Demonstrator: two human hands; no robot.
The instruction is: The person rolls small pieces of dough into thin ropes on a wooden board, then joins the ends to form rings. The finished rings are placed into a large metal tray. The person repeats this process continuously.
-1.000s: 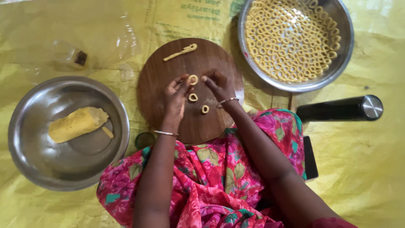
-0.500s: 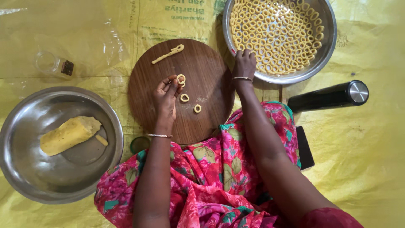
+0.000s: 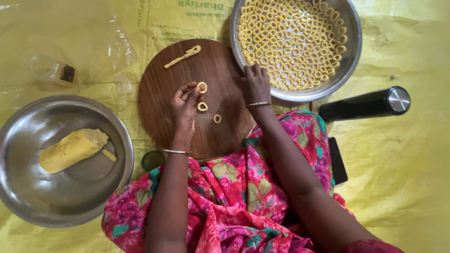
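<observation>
A small dough ring [image 3: 202, 87] sits pinched in the fingertips of the left hand [image 3: 184, 104], above the round wooden board [image 3: 159, 93] — two more rings [image 3: 203, 107] lie just beside it. The right hand [image 3: 256, 86] rests with loose, empty fingers on the rim of the steel bowl of rings [image 3: 349, 56]. A dough log [image 3: 71, 150] lies in another steel bowl [image 3: 28, 206] — well apart.

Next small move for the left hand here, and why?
Probably carry the small yellow dough ring pinched in the left hand over to the round steel tray of rings, where the right hand rests at the rim. Two more rings lie on the round wooden board.
</observation>
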